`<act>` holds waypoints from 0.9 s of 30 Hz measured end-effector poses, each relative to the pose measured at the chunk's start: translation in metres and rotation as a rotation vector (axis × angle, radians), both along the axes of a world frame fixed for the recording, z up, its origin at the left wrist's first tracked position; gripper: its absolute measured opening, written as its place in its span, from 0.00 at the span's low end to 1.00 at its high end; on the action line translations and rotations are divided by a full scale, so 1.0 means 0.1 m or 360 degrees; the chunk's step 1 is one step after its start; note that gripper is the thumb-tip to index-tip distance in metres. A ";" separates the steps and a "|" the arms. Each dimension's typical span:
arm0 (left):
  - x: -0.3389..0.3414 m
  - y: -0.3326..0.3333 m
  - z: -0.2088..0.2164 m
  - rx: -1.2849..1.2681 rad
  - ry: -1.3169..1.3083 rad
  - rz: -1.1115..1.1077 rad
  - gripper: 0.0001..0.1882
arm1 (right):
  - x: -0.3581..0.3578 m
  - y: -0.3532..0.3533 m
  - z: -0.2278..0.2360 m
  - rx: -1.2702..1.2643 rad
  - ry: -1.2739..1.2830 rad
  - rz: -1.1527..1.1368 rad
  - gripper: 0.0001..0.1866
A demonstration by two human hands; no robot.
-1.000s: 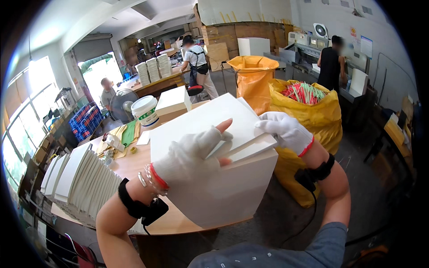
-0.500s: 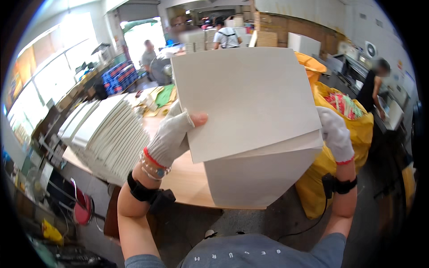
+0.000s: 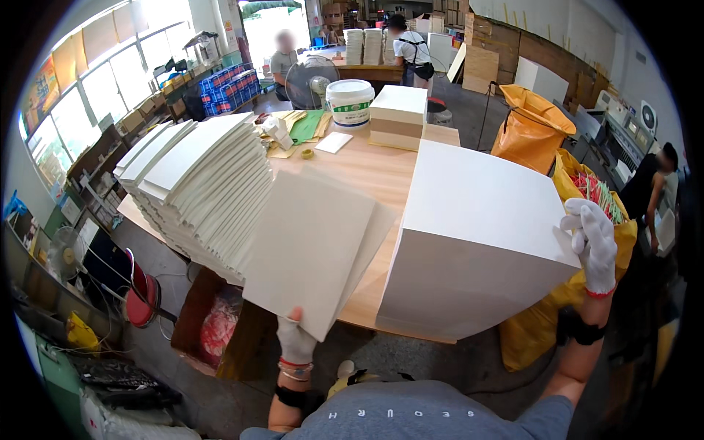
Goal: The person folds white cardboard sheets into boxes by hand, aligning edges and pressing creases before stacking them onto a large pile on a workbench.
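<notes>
Low and left of centre, my left hand (image 3: pixel 295 342), in a whitish knit glove with the thumb tip bare, grips a few off-white boards (image 3: pixel 312 242) by their near edge. They are tilted and fanned slightly apart; its fingers are hidden beneath. My right hand (image 3: pixel 594 240), gloved in white, is beside the near right corner of a tall block of stacked white sheets (image 3: pixel 480 198). Its fingers are partly bent but apart, and nothing shows in them; whether they touch the block is unclear. Left of the held boards rises a large layered stack of white boards (image 3: pixel 209 176).
On the wooden table (image 3: pixel 359 176) stand a white bucket (image 3: pixel 349 104), a smaller paper stack (image 3: pixel 398 116) and a tape roll (image 3: pixel 306 154). Yellow bags (image 3: pixel 539 341) of scraps and an orange bag (image 3: pixel 524 128) flank it at right. A carton (image 3: pixel 213 323) sits below left. Several people work farther off.
The boards have come off the tall block, down and left, in my left hand. My right hand has let go of them and stayed by the block. The view has shifted.
</notes>
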State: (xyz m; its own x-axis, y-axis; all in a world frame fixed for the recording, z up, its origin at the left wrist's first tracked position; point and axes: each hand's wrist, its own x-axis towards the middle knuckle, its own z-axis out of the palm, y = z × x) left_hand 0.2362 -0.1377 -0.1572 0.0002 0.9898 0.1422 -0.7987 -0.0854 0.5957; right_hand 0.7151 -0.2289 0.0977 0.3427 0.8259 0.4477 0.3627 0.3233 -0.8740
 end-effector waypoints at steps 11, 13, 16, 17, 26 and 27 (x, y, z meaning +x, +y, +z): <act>0.34 0.73 -2.20 -0.1012 0.0134 0.0354 0.21 | 0.00 0.01 -0.04 0.0050 -0.0129 -0.0157 0.16; 0.35 0.71 -2.04 -0.1153 0.0177 0.0342 0.22 | -0.01 0.01 -0.04 0.0066 -0.0138 -0.0171 0.16; 0.33 0.67 -2.06 -0.1036 0.0200 0.0346 0.20 | -0.07 0.01 -0.01 -0.0005 -0.0075 -0.0193 0.17; 0.34 0.62 -1.93 -0.0976 0.0214 0.0369 0.20 | -0.08 -0.01 0.00 -0.0026 -0.0090 -0.0197 0.17; 0.13 0.61 0.80 0.0805 0.1331 0.0610 0.30 | -0.15 -0.35 -0.19 0.0410 0.0066 -0.0520 0.19; 0.24 0.53 1.26 0.1058 0.1119 0.0443 0.22 | -0.18 -0.36 -0.25 0.0491 -0.0111 -0.0569 0.19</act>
